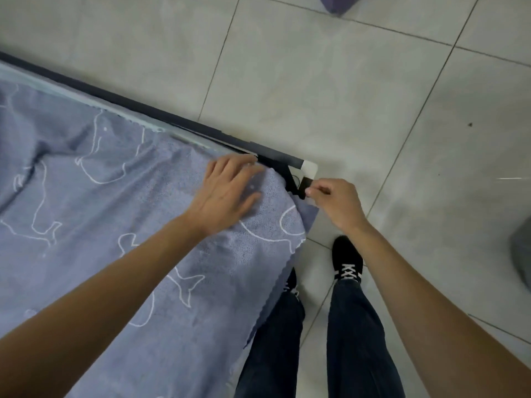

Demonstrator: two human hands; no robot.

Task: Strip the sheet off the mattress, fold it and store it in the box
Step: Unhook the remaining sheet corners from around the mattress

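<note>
A blue-grey sheet [94,202] printed with white whale outlines covers the mattress, wrinkled and reaching to the corner at centre. My left hand [230,191] lies flat on the sheet near that corner, fingers spread. My right hand [334,201] is just off the corner and pinches a black strap [306,185] that runs from the sheet's corner by the bed frame. No box is in view.
A dark bed frame rail [161,116] with a white corner cap [310,168] runs diagonally along the mattress edge. Pale floor tiles [344,81] surround the bed. My legs and black shoes [346,258] stand beside the corner. A grey object [521,254] sits at right, a purple one [339,2] at top.
</note>
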